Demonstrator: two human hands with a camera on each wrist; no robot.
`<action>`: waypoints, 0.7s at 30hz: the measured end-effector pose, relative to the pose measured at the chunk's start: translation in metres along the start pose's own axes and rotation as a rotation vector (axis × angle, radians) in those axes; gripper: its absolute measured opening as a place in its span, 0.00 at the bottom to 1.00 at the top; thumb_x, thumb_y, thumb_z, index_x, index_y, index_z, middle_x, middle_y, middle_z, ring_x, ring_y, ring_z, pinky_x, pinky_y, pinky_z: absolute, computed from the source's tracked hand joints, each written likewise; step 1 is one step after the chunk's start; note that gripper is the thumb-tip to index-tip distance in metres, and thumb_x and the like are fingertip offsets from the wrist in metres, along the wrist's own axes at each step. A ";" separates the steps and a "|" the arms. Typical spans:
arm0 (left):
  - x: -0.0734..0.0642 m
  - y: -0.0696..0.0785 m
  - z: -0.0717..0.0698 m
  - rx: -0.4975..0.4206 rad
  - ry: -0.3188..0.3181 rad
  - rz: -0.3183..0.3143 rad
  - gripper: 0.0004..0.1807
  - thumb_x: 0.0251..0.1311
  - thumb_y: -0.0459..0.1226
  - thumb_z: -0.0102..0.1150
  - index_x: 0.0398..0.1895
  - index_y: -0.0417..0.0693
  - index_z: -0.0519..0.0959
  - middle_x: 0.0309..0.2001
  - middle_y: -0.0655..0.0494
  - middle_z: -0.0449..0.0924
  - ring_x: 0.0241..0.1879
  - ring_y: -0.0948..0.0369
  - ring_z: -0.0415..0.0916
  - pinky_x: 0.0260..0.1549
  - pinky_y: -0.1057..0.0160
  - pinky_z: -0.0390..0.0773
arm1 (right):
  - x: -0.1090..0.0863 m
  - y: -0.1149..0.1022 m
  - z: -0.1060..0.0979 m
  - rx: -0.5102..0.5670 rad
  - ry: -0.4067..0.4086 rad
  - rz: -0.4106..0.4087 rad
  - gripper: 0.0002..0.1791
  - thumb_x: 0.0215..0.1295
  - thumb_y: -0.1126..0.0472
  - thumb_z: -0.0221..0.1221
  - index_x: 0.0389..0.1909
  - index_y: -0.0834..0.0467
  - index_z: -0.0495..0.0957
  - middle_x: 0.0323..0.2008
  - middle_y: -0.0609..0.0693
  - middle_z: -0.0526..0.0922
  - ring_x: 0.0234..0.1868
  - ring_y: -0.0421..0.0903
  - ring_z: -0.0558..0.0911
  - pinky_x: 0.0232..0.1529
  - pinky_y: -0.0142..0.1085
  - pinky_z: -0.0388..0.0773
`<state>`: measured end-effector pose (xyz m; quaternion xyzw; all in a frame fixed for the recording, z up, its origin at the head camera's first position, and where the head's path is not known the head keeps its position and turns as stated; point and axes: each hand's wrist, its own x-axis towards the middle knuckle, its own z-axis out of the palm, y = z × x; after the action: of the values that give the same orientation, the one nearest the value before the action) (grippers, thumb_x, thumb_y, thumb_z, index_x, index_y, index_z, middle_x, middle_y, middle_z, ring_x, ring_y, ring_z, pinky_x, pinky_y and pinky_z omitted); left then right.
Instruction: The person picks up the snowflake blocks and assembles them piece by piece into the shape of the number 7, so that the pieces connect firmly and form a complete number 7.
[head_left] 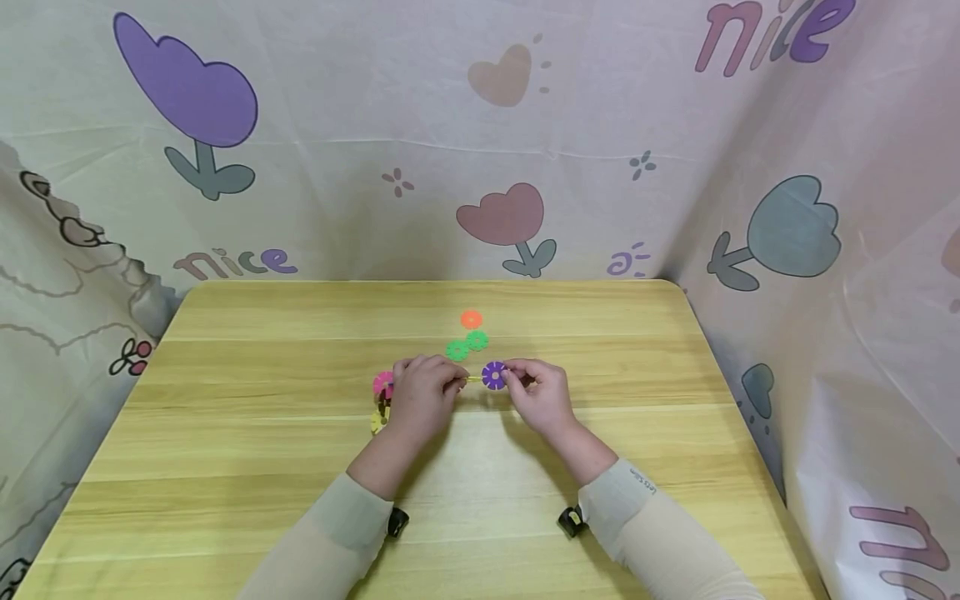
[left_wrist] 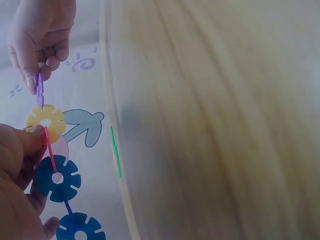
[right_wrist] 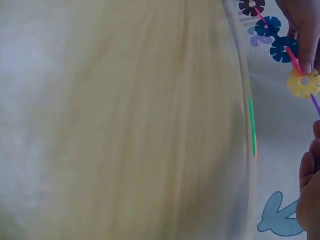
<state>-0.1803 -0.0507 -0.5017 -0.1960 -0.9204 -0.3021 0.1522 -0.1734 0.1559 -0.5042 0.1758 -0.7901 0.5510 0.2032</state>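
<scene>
My left hand (head_left: 423, 392) pinches a chain of slotted, flower-shaped interlocking discs. Its thumb lies where a pink disc (left_wrist: 50, 150) meets a yellow disc (left_wrist: 46, 120). Two dark blue discs (left_wrist: 57, 178) follow along the chain, partly behind the left fingers. Beyond that hand, in the head view, a pink disc (head_left: 383, 384) and a yellow one (head_left: 378, 422) stick out. Between thumb and finger, my right hand (head_left: 543, 396) grips a purple disc (head_left: 494, 376). The purple disc's edge meets the rim of the yellow disc, set crosswise to it.
Two green discs (head_left: 457, 350) lie on the wooden table (head_left: 480, 500) just past the hands, with an orange disc (head_left: 472, 320) behind them. A patterned cloth (head_left: 360, 108) hangs along the table's back and sides.
</scene>
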 end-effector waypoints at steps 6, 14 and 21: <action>-0.001 0.000 0.000 0.004 0.017 0.009 0.04 0.66 0.34 0.73 0.39 0.53 0.92 0.41 0.60 0.89 0.44 0.54 0.81 0.58 0.41 0.68 | 0.001 -0.009 -0.001 0.014 -0.003 -0.022 0.07 0.55 0.85 0.67 0.35 0.78 0.85 0.24 0.64 0.84 0.22 0.56 0.82 0.24 0.30 0.78; -0.001 0.001 0.000 -0.005 0.029 0.017 0.05 0.64 0.33 0.74 0.38 0.54 0.92 0.40 0.61 0.90 0.44 0.54 0.82 0.58 0.41 0.68 | 0.001 -0.011 0.001 0.032 -0.004 0.026 0.06 0.57 0.84 0.67 0.36 0.77 0.85 0.24 0.64 0.85 0.23 0.52 0.81 0.25 0.33 0.79; 0.000 0.001 -0.002 -0.012 0.035 0.022 0.05 0.63 0.32 0.74 0.38 0.52 0.91 0.41 0.60 0.90 0.45 0.54 0.83 0.58 0.40 0.69 | 0.000 -0.012 0.004 0.109 0.003 0.162 0.05 0.61 0.82 0.66 0.38 0.77 0.85 0.30 0.68 0.87 0.27 0.45 0.82 0.31 0.27 0.79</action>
<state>-0.1789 -0.0510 -0.4996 -0.2020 -0.9135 -0.3094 0.1704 -0.1681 0.1486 -0.4961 0.1214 -0.7704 0.6079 0.1492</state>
